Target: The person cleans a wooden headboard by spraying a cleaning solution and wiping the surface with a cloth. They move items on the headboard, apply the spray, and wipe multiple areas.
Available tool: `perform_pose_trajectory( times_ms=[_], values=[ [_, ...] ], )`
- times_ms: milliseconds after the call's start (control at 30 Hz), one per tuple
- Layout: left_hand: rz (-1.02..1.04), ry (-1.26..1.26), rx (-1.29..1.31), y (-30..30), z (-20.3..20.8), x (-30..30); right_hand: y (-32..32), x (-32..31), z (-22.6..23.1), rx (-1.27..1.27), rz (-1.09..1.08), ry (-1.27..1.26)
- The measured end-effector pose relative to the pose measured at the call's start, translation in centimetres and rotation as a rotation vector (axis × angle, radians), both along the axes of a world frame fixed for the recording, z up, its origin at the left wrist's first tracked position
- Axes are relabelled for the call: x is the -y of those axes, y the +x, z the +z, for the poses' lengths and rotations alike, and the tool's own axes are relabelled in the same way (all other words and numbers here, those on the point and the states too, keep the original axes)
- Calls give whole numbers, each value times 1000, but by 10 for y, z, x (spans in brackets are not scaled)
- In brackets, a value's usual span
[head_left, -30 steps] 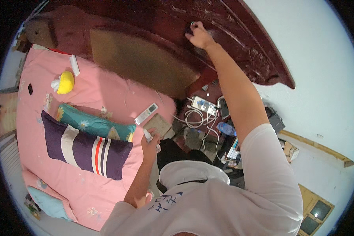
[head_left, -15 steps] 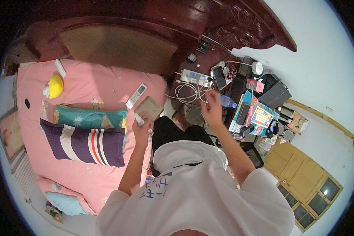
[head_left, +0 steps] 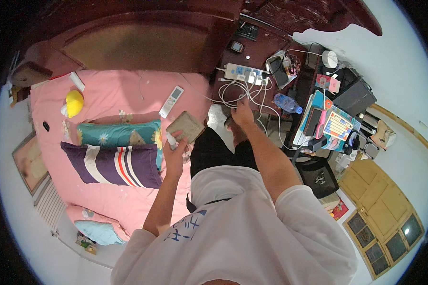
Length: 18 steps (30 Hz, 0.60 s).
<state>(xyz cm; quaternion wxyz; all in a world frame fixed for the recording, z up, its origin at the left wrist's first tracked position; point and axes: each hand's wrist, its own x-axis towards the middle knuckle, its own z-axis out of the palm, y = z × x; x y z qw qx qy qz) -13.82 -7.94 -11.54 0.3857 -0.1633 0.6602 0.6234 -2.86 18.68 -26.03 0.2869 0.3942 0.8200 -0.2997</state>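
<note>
My left hand (head_left: 176, 151) is closed around a small white object (head_left: 171, 139), too small to identify. Its fingers meet the near edge of a flat, square, grey-beige piece (head_left: 185, 126), possibly a folded cloth; I cannot tell whether the hand grips that too. At the front of the dark red bedside table (head_left: 263, 43), my right hand (head_left: 243, 114) has its fingers drawn together on a white cable (head_left: 238, 93) from a loose coil. A white power strip (head_left: 246, 73) with plugs in it lies just behind. Beyond the left hand, a white remote control (head_left: 171, 101) rests on the bed.
The pink bed (head_left: 123, 90) carries a striped cushion (head_left: 111, 164), a green pillow (head_left: 121, 133) and a yellow toy (head_left: 74, 103). A blue plastic bottle (head_left: 287, 103) lies right of the cables. Farther right, a crowded desk holds a keyboard (head_left: 338, 126). A black chair (head_left: 317, 176) stands below it.
My right hand has moved leftward and forward, from in front of the table to the coiled cable. My left hand keeps the white object. The whole view has shifted slightly.
</note>
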Motion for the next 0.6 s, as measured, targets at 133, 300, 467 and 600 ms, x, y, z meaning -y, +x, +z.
perform_pose_trajectory(
  times_ms=[133, 300, 467, 600],
  values=[
    [-12, -15, -2, 6, 0, 3, -12, -16, 4, 16, 65, -82],
    [5, 53, 28, 8, -1, -8, 20, -18, -25, -43, 40, -89],
    [-30, 79, 25, 12, -13, -8, 42, 5, 21, -204, -205, -310],
    [-30, 125, 6, 15, -22, -5, 43, 25, 52, -227, -194, -350]
  ],
)
